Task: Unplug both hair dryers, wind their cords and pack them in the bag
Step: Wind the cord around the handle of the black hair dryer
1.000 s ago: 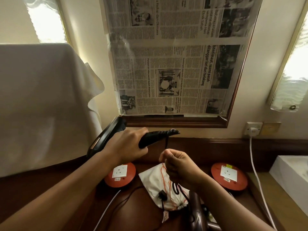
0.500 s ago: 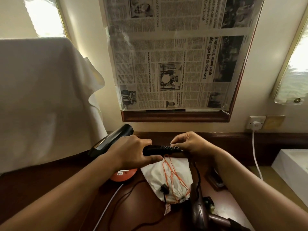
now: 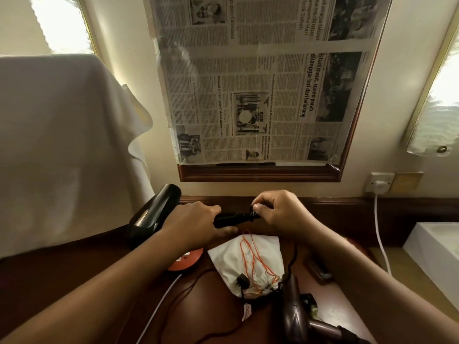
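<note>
Left hand (image 3: 196, 224) wrapped tight around black dryer (image 3: 154, 214) handle, dryer held above the desk (image 3: 62, 281), barrel pointing up-left. Right hand (image 3: 280, 214) pinches its cord (image 3: 250, 214) at the handle end, fingers curled. White drawstring bag (image 3: 250, 259) lies flat below both hands; brown dryer (image 3: 295, 311) just beside it, lower right.

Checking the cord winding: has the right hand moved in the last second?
Yes. The right hand rose from over the white bag to the black dryer handle's end, pinching the cord there.
</note>
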Demonstrator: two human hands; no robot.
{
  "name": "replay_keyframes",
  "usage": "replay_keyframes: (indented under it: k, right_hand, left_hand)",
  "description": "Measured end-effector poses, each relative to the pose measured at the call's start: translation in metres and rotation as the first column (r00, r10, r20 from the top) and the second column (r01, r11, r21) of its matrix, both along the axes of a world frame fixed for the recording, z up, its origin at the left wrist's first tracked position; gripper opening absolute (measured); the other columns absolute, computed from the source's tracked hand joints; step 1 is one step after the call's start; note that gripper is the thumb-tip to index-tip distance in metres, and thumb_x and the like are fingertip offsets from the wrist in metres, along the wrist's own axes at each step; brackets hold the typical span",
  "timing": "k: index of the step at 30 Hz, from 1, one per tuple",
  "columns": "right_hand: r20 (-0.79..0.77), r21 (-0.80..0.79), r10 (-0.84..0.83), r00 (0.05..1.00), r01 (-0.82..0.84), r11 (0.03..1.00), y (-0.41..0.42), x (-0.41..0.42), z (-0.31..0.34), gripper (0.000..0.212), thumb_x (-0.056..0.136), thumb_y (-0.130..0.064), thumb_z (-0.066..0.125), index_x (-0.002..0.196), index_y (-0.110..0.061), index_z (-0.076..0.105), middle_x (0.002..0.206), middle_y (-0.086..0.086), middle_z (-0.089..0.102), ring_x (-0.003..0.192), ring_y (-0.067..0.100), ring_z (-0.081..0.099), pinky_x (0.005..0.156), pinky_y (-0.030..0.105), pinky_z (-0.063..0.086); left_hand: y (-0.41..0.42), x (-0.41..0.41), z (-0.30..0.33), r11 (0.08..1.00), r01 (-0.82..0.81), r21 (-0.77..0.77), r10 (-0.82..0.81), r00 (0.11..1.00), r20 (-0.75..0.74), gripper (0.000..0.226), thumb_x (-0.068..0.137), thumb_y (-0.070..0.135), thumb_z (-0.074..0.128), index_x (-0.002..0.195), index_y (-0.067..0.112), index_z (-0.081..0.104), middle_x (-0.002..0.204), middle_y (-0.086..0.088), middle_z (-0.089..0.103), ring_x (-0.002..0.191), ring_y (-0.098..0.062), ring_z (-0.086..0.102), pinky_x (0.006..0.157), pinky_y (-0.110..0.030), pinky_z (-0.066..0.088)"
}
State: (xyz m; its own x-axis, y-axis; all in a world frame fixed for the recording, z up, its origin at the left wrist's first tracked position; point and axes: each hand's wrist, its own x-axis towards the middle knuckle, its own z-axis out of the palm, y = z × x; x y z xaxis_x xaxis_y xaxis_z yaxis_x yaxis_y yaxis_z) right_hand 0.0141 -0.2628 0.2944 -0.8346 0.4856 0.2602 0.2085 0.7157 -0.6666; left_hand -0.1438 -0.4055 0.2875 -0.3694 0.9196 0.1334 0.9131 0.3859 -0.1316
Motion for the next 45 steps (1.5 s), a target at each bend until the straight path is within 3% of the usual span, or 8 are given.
replay_keyframes:
  k: [8,13,18,22,26,36,42,45]
  right_hand:
    - [-0.215,-0.442,-0.044,0.976,-0.058,0.895,-0.041,0.004,-0.043,0.012,0.1,-0.012,0.043,0.095,-0.011,0.054,0.064,0.003,0.052,0.05,0.007,0.043,0.047,0.023,0.037]
    - [-0.298,-0.607,-0.012,0.954,-0.179,0.774,-0.047,-0.002,-0.058,0.019,0.1,-0.008,0.043,0.085,0.0,0.053,0.056,0.007,0.042,0.041,0.011,0.035,0.04,0.026,0.029]
    - [-0.294,-0.618,0.013,0.956,-0.201,0.76,-0.045,-0.006,-0.07,0.02,0.099,-0.009,0.046,0.086,0.001,0.056,0.049,0.0,0.046,0.039,0.012,0.036,0.042,0.026,0.03]
    - [-0.271,-0.635,0.055,0.961,-0.222,0.74,-0.045,-0.005,-0.081,0.022,0.099,-0.011,0.047,0.081,-0.007,0.059,0.048,-0.002,0.049,0.038,0.014,0.038,0.044,0.027,0.031]
    - [-0.224,-0.681,0.077,0.971,-0.213,0.701,-0.047,-0.007,-0.101,0.022,0.099,-0.009,0.047,0.082,-0.009,0.061,0.05,-0.001,0.055,0.041,0.018,0.04,0.047,0.029,0.032]
    - [0.036,-0.671,-0.031,0.999,0.047,0.74,-0.037,-0.004,-0.186,0.02,0.095,-0.012,0.055,0.087,-0.001,0.069,0.071,0.006,0.064,0.064,0.011,0.059,0.061,0.023,0.047]
    - [0.203,-0.66,-0.269,0.941,0.335,0.672,-0.018,-0.003,-0.246,0.031,0.09,-0.002,0.053,0.069,-0.02,0.065,0.069,0.002,0.064,0.069,0.021,0.06,0.065,0.031,0.047]
    - [0.354,-0.465,-0.284,0.891,0.431,0.773,-0.002,0.002,-0.269,0.016,0.089,-0.006,0.053,0.086,-0.013,0.068,0.089,0.006,0.065,0.087,0.026,0.061,0.079,0.035,0.048]
  left_hand:
    - [0.002,-0.006,-0.003,0.987,-0.009,0.159,0.005,1.0,0.029,0.054,0.083,0.075,0.037,0.101,0.028,0.055,0.089,0.005,0.065,0.081,-0.015,0.061,0.068,-0.032,0.049]
    - [0.003,-0.007,-0.004,0.977,0.042,0.208,-0.109,0.942,0.319,0.037,0.086,0.058,0.055,0.104,0.025,0.057,0.088,0.007,0.064,0.079,-0.01,0.06,0.071,-0.03,0.052]
    - [0.005,-0.004,-0.011,0.978,0.059,0.201,-0.154,0.852,0.501,0.032,0.09,0.05,0.053,0.115,0.03,0.054,0.097,0.008,0.064,0.087,-0.008,0.061,0.077,-0.031,0.053]
    - [0.006,-0.001,-0.02,0.986,0.016,0.166,-0.089,0.895,0.438,0.07,0.075,0.085,0.029,0.084,0.024,0.061,0.072,0.007,0.062,0.067,-0.009,0.058,0.066,-0.034,0.049]
    - [0.008,-0.005,-0.042,0.98,-0.046,0.194,-0.027,0.934,0.355,0.078,0.066,0.093,0.022,0.06,0.02,0.05,0.058,0.005,0.054,0.059,-0.013,0.055,0.055,-0.029,0.039]
    - [-0.002,0.002,-0.143,0.98,-0.144,0.136,0.087,0.931,0.355,0.058,0.075,0.081,0.042,0.072,0.024,0.052,0.074,0.0,0.063,0.077,-0.022,0.062,0.06,-0.032,0.041]
    - [-0.017,-0.006,-0.213,0.98,-0.195,0.028,0.177,0.933,0.314,0.062,0.077,0.081,0.038,0.086,0.024,0.062,0.087,0.002,0.067,0.085,-0.02,0.064,0.066,-0.031,0.046]
    - [-0.026,-0.008,-0.246,0.967,-0.254,-0.006,0.239,0.903,0.358,0.067,0.075,0.084,0.037,0.084,0.023,0.065,0.081,0.002,0.067,0.078,-0.02,0.064,0.06,-0.031,0.048]
